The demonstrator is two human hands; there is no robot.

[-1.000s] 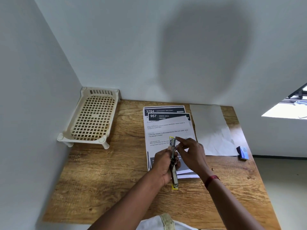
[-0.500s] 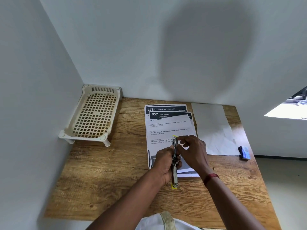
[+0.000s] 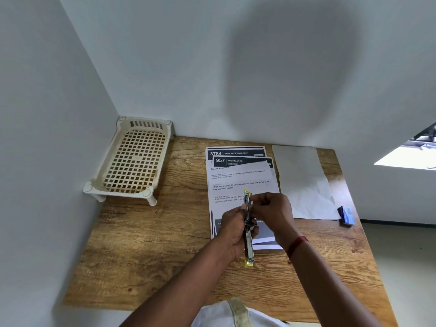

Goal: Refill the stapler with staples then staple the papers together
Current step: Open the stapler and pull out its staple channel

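A slim metal stapler point(image 3: 248, 241) with yellow ends is swung out flat, lengthwise, above the printed papers point(image 3: 238, 182). My left hand point(image 3: 232, 228) grips it around the middle. My right hand point(image 3: 271, 211) pinches at the far half of the stapler, fingertips pressed to its channel; whether staples are between the fingers is too small to tell. The stacked printed sheets lie fanned on the wooden table point(image 3: 151, 244) under both hands. A small blue staple box point(image 3: 346, 215) sits near the table's right edge.
A cream plastic lattice tray point(image 3: 134, 161) on short legs stands in the back left corner against the walls. A blank crumpled white sheet point(image 3: 304, 182) lies right of the printed papers. Walls close off the left and back sides.
My right hand's fingers have slid from the stapler's far tip back toward its middle. The left hand keeps the same hold, and the view has shifted slightly.
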